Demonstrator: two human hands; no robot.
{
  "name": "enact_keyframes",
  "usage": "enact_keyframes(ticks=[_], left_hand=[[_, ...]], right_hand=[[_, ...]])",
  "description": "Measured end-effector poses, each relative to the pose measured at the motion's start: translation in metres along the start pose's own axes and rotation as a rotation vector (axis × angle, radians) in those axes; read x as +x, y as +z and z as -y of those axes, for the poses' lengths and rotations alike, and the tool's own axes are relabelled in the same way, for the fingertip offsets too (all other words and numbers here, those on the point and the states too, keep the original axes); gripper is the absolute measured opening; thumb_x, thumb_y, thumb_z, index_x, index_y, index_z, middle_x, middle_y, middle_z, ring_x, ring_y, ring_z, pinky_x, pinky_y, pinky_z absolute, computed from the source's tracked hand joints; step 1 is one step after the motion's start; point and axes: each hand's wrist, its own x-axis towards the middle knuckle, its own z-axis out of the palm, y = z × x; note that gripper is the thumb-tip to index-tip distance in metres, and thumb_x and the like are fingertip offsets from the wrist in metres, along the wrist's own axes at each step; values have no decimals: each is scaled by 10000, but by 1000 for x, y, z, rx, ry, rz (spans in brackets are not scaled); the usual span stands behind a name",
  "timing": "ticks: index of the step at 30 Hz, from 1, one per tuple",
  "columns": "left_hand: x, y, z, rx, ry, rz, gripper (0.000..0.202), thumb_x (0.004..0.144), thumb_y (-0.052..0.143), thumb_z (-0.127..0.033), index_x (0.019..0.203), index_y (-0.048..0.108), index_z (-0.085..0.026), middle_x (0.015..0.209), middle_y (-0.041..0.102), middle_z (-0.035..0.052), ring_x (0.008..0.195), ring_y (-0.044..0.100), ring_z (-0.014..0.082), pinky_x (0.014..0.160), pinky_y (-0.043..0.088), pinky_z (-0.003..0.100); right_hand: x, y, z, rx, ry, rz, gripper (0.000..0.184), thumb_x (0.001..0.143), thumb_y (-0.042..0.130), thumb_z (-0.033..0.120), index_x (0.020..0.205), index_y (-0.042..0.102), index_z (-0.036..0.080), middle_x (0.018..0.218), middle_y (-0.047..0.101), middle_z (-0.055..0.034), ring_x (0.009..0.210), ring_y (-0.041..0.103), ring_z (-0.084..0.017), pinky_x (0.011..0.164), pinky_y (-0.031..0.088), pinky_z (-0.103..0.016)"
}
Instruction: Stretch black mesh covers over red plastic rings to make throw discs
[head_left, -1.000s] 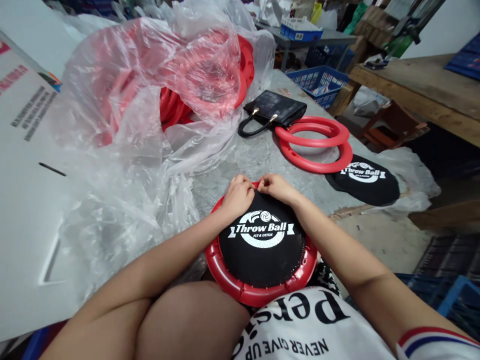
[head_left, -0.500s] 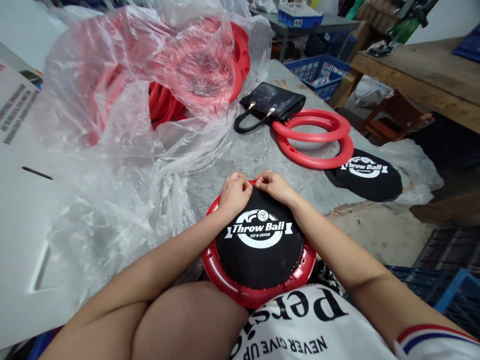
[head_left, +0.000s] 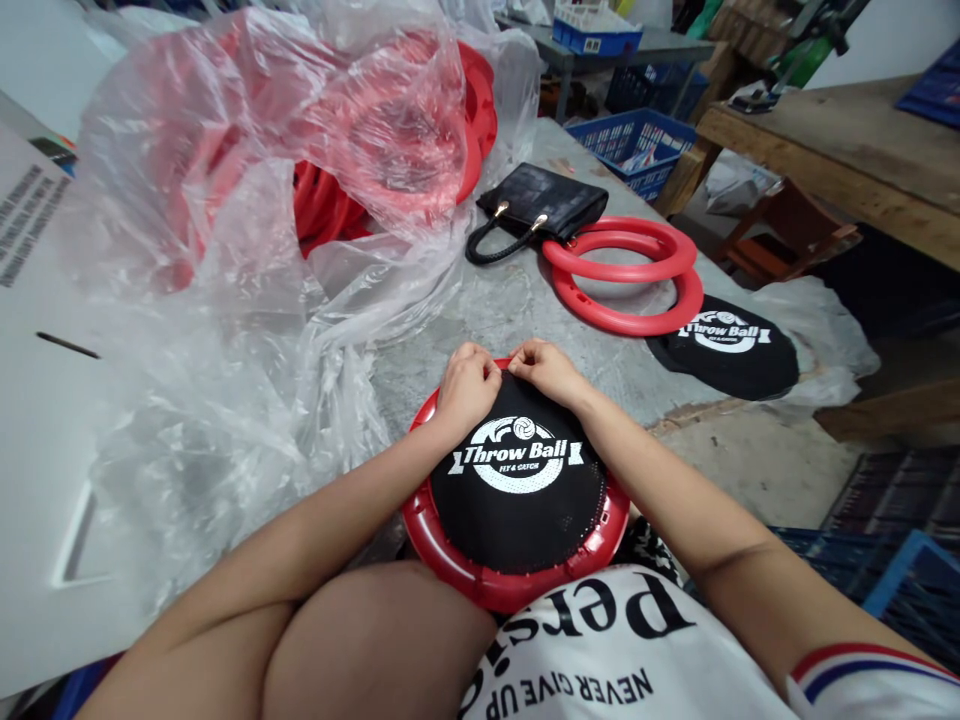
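A red plastic ring (head_left: 450, 560) rests against my lap at the near edge of the grey table (head_left: 510, 310). A black mesh disc (head_left: 517, 490) printed "Throw Ball" is stretched across it. My left hand (head_left: 466, 385) and my right hand (head_left: 547, 368) sit side by side at the ring's far rim. Both have their fingers curled, pinching the edge of the black mesh where it meets the red rim. Their fingertips nearly touch each other.
A large clear plastic bag (head_left: 247, 200) holding several red rings fills the table's left. A black handbag (head_left: 536, 205), two stacked red rings (head_left: 626, 280) and a second black mesh disc (head_left: 724, 350) lie to the right. White board (head_left: 45, 420) at left; wooden bench (head_left: 832, 150), blue crates behind.
The hands stay pinched at the far rim, shifting only slightly. The camera has tilted a little, so the scene sits slightly higher and left.
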Motion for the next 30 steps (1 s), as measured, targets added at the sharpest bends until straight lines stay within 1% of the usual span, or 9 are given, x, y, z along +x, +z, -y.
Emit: enact_keyframes(ticks=[4, 7, 10, 13, 20, 23, 25, 27, 30], left_hand=[[0, 1, 2, 12, 3, 1, 154, 860, 547, -134, 728, 596, -196, 1049, 626, 85, 1077, 598, 240, 1045, 465, 397], [1, 1, 3, 3, 8, 6, 168, 854, 544, -131, 705, 583, -200, 1048, 623, 81, 1071, 602, 231, 1045, 469, 388], [3, 2, 5, -3, 2, 12, 182, 850, 539, -123, 687, 573, -198, 1051, 621, 87, 1079, 603, 235, 1049, 469, 392], [5, 3, 5, 12, -15, 19, 191, 855, 519, -115, 690, 581, -189, 1049, 627, 103, 1064, 605, 245, 1042, 471, 406], [7, 3, 4, 15, -14, 23, 184, 868, 522, -127, 719, 614, -184, 1040, 632, 100, 1059, 607, 246, 1048, 471, 409], [7, -2, 9, -102, -14, 4, 172, 875, 523, -131, 797, 667, -184, 1071, 637, 84, 1085, 617, 226, 1083, 465, 391], [5, -6, 13, -200, -40, -35, 218, 860, 492, -89, 871, 687, -186, 1091, 641, 69, 1101, 624, 204, 1091, 469, 369], [2, -10, 16, -245, -76, -73, 280, 831, 459, -41, 897, 691, -183, 1113, 642, 65, 1117, 624, 193, 1092, 473, 356], [-5, -15, 18, -171, -69, -55, 290, 809, 467, -25, 890, 703, -174, 1130, 635, 82, 1126, 620, 211, 1107, 465, 372]], right_hand=[[0, -1, 2, -27, 0, 4, 130, 827, 654, 195, 698, 642, 186, 1015, 726, -36, 882, 652, -161, 822, 487, -281], [-1, -2, 4, -45, 19, 8, 131, 822, 654, 191, 692, 644, 187, 1024, 730, -34, 864, 649, -156, 800, 484, -273], [-2, -2, 9, -54, 42, 8, 93, 820, 647, 184, 728, 664, 187, 967, 731, -29, 812, 635, -149, 739, 468, -259], [-3, -2, 13, -88, 61, 5, 84, 826, 626, 167, 770, 685, 187, 894, 721, -25, 787, 623, -152, 727, 453, -261], [-2, -1, 16, -165, 71, -3, 120, 880, 595, 188, 805, 690, 188, 954, 714, -52, 869, 626, -183, 794, 458, -292], [-1, -1, 16, -193, 61, -37, 125, 905, 582, 172, 834, 685, 182, 975, 708, -66, 942, 618, -196, 876, 454, -311], [-1, -1, 15, -174, 64, -61, 112, 910, 580, 167, 867, 683, 180, 985, 703, -68, 956, 615, -198, 904, 450, -321], [-1, -1, 14, -142, 63, -64, 102, 910, 581, 177, 874, 676, 183, 988, 698, -66, 948, 614, -197, 902, 455, -324], [-3, -1, 14, -153, 10, -101, 116, 914, 563, 182, 860, 666, 189, 979, 695, -74, 971, 610, -219, 933, 458, -357]])
